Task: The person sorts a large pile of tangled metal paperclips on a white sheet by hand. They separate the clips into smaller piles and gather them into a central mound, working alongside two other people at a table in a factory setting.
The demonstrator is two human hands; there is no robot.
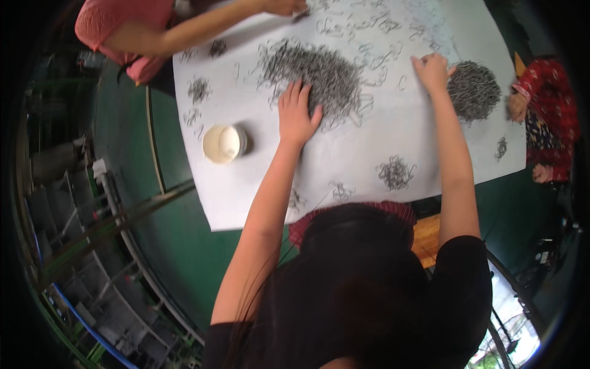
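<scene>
A white table is covered with heaps of small grey metal wire pieces. My left hand lies flat, fingers spread, on the near edge of the large middle heap. My right hand reaches further out and touches the left rim of a round dense heap; whether it pinches any pieces I cannot tell. A smaller clump lies nearer to me between my forearms.
A round white cup stands left of my left hand. Another person in pink reaches over the far left corner. A person in red sits at the right edge. Small clumps dot the left side. Green floor and metal racks lie left.
</scene>
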